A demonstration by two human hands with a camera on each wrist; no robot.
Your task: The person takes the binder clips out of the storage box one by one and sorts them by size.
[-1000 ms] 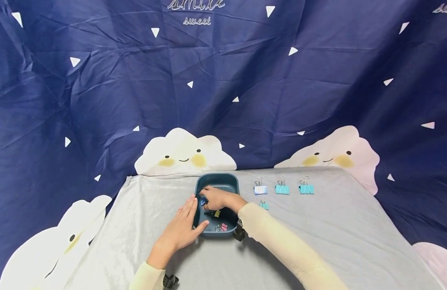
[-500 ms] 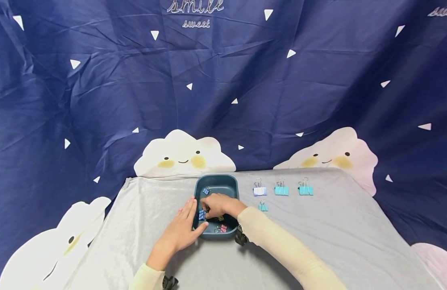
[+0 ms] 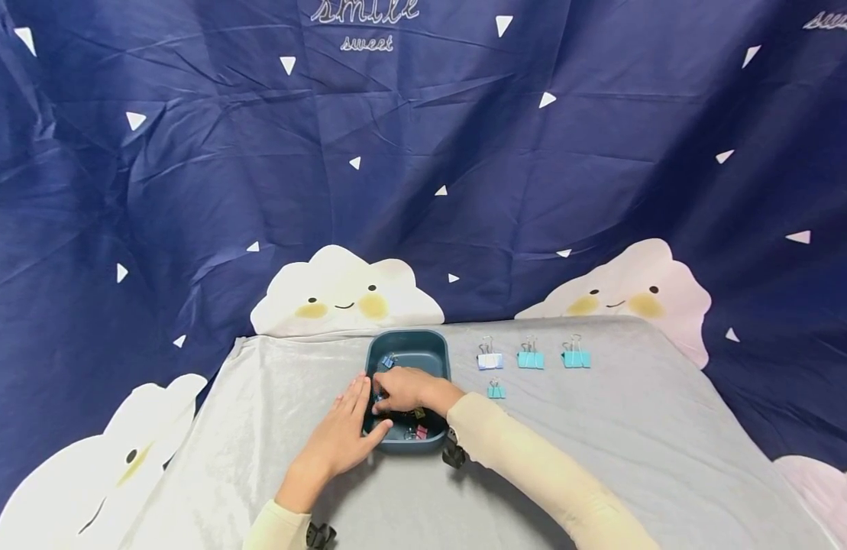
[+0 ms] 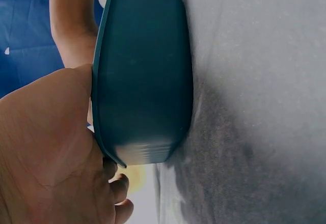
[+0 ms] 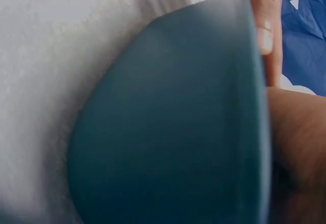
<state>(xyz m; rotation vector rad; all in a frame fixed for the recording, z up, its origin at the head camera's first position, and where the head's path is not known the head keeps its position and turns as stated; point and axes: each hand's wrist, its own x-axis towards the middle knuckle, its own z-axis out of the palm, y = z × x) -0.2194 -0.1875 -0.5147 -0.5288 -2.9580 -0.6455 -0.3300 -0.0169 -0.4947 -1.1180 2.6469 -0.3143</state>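
Observation:
In the head view a dark teal plastic bin [image 3: 430,341] stands on the cloth-covered table. My left hand [image 3: 337,439] rests against its left rim, fingers straight and thumb over the near left corner. My right hand [image 3: 407,388] reaches down inside the bin, thumb and fingers curled about a mostly covered blue binder clip [image 3: 379,397] by the left wall. Another small blue binder clip [image 3: 388,361] lies farther back. A yellow clip [image 3: 419,413] shows under my right hand, and a pink one [image 3: 421,432] lies near the front wall. Both wrist views show mainly the bin's outer wall.
Right of the bin, a white-and-blue binder clip [image 3: 490,360] and two teal ones [image 3: 531,360] stand in a row. A smaller teal clip [image 3: 496,390] sits in front of them. Behind the grey cloth [image 3: 602,428] hangs a dark blue curtain [image 3: 396,198].
My right hand let go of a blue clip at the bin's back left, then moved toward the front and left, onto another blue clip. My left hand stayed on the rim.

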